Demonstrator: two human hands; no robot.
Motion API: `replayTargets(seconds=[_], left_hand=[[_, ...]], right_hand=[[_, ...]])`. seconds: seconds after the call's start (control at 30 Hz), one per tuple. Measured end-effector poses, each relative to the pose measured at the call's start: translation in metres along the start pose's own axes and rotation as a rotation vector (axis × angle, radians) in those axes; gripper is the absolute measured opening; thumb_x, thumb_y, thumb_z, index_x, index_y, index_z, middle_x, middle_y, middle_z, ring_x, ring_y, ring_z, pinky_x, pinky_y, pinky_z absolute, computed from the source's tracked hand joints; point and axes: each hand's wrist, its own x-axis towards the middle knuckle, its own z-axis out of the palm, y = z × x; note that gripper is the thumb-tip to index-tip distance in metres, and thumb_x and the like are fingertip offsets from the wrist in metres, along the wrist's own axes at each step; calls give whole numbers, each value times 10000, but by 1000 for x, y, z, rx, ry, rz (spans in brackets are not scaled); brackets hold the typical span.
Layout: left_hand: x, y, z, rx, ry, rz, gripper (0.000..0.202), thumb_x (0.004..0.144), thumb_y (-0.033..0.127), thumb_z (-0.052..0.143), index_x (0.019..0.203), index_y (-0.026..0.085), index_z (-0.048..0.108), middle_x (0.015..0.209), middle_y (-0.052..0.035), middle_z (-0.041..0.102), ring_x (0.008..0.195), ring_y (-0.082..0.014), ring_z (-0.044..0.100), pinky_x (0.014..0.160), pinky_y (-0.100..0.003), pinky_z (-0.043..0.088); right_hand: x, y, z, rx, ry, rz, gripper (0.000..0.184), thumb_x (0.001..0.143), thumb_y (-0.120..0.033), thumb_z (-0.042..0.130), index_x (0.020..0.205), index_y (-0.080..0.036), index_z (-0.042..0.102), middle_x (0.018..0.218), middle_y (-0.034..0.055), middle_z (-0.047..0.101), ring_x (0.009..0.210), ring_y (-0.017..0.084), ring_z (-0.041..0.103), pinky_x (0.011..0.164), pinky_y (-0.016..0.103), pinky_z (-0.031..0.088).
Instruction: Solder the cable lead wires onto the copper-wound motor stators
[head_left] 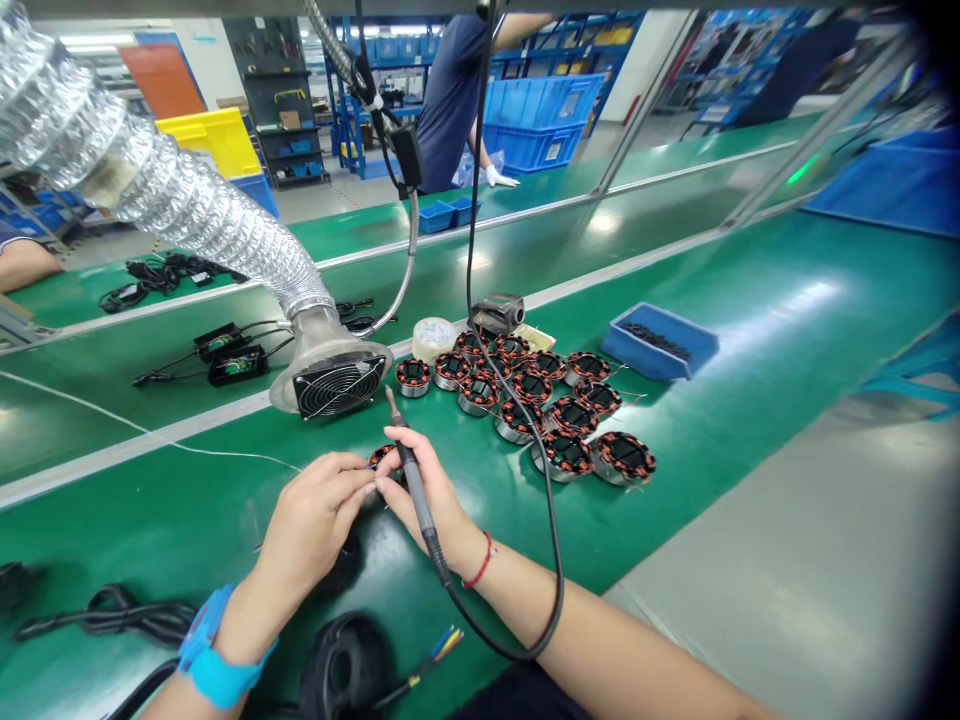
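My right hand [439, 500] holds a soldering iron [415, 475], its tip pointing up and away toward the fan. Its thumb and a fingertip also meet my left fingertips beside a copper-wound motor stator [381, 456], mostly hidden behind the hands. My left hand [319, 520] is closed in a pinch on a thin wire at the stator; a bit of blue shows there. A pale thin strand, like solder wire [187, 448], runs from the left to behind my left hand. Below the hands lie a black ring-shaped part [346, 665] and a cable with bared coloured wires [442, 648].
Several stators [532, 388] stand right of a fan [341, 385] on a foil duct [202, 215]. A tape roll [435, 338] and blue bin [660, 342] are behind. The iron's black cord [556, 530] loops over my right forearm. Across the line stands a person [450, 105].
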Motion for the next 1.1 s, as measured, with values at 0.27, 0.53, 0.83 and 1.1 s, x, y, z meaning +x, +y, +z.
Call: replayTargets(seconds=[0.27,0.53,0.83,1.1], left_hand=[[-2,10,-4,388,-30,64,243,955,223,488,854,196,707,924,-90,676,822,-220,563,705,-356,481],[2,6,-5,84,-217,-310,185,916,199,508,827,173,668,863,-64,584,889,-226,524,819,-378,443],[6,-3,-7,-88,-245,-506,153,868,215,540,789,176,667,839,-38,552,903,-211,547,852,-368,438],[7,-5,-5,-102,-204,-504,128,834,208,571,756,176,667,806,-26,554,882,-206,553,842,-358,440]], right_hand=[[-1,-5,-1,-25,12,-17,463,855,-170,559,1285,-269,419,801,-39,614,772,120,641,822,293,557],[2,-1,-12,-218,-69,1,480,848,-142,528,1305,-250,426,937,0,668,893,154,654,915,365,500],[8,-3,-13,-513,-182,-38,443,865,-148,552,1290,-239,467,922,3,712,941,219,641,872,385,425],[10,-3,-9,-599,-103,-87,430,863,-158,552,1287,-203,497,916,12,720,902,231,632,832,389,439]])
